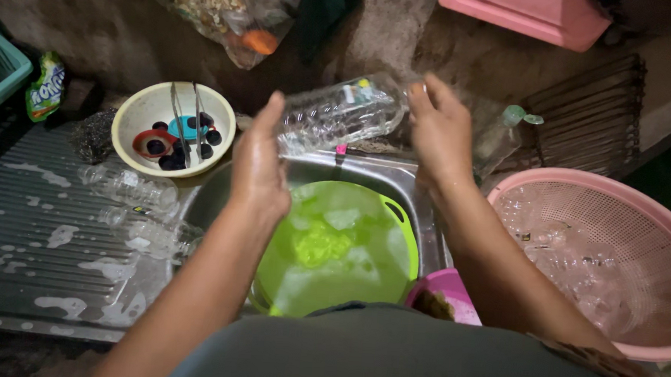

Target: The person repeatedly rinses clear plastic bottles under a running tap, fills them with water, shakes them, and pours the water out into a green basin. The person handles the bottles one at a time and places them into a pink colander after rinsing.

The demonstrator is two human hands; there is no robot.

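Above green basin (396,215): both hands, left (259,164), right (438,133), grasping clear plastic bottle (340,115) horizontally, ends gripped.

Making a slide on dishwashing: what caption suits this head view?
Both hands, left hand and right hand, hold a clear plastic bottle above a green basin of soapy water.

Steel sink unit (43,271), ribbed drainboard on the left, wet with foam patches. Two clear plastic bottles (130,187) lie on their sides on the drainboard near the basin. Cream bowl (147,113) with metal tongs and small dark caps sits at the back edge. Green tub (399,220) of soapy water sits in the basin. Pink mesh basket (576,184) sits right of the basin.
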